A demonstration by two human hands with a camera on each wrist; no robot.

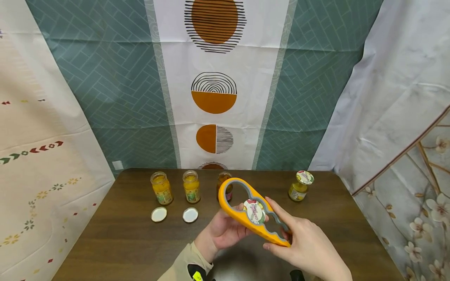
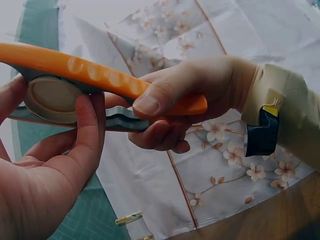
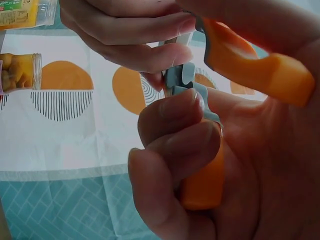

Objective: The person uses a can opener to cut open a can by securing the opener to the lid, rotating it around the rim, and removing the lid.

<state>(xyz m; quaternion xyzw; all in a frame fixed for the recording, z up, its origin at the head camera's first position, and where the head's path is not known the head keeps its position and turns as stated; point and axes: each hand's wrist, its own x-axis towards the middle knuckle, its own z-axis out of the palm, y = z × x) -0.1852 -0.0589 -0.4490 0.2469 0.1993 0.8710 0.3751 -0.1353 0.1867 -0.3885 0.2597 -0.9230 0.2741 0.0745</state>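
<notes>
My right hand (image 1: 304, 239) grips the handle ends of an orange jar opener (image 1: 234, 214) with grey wavy inner edges. Between its two arms sits a round jar lid (image 1: 255, 212), its printed top facing up in the head view. From below, my left hand (image 1: 225, 231) holds the lid with its fingertips. The left wrist view shows the lid's pale underside (image 2: 54, 100) with no jar attached. A jar of dark contents (image 1: 228, 192) stands behind the opener, partly hidden by it. In the right wrist view that jar (image 3: 22, 73) shows a bare glass mouth.
Two lidless jars of yellow contents, one at the left (image 1: 162, 188) and one beside it (image 1: 191, 187), stand at the back of the brown table (image 1: 140, 249). Before them lie two loose lids, one (image 1: 159, 214) and another (image 1: 190, 215). A lidded jar (image 1: 300, 187) stands back right.
</notes>
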